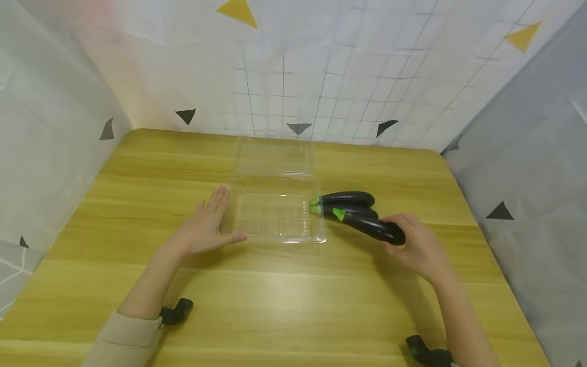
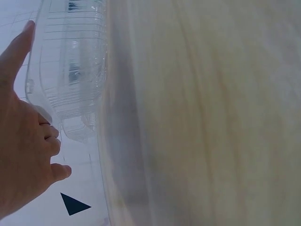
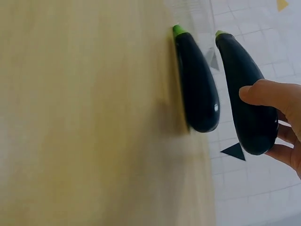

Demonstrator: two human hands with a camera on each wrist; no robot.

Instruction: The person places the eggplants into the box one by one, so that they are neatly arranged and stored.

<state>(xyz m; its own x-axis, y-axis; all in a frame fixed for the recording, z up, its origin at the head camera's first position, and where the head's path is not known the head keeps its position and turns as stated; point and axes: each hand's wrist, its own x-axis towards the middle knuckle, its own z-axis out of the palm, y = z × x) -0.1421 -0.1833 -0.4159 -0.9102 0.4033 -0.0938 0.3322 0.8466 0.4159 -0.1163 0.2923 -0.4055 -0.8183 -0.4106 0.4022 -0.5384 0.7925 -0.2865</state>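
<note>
A clear plastic clamshell box [image 1: 275, 237] sits in the middle of the table, its lid [image 1: 275, 158] folded open toward the back. My left hand [image 1: 204, 227] rests at the box's left side with fingers extended and thumb at the front left corner. In the left wrist view those fingers lie along the box's clear wall [image 2: 75, 56]. My right hand [image 1: 419, 247] grips a dark purple eggplant [image 3: 247, 89] by its thick end, raised above the table, green tip toward the box. Two more eggplants, a rear one [image 1: 350, 198] and a front one [image 1: 330, 210], lie together beside the box's right edge.
The wood-grain table [image 1: 284, 300] runs up to a white grid-patterned sheet [image 1: 302, 81] at the back. Grey-white sheets stand at both sides. Black wrist mounts show beside the left [image 1: 176, 312] and right [image 1: 426, 351] forearms.
</note>
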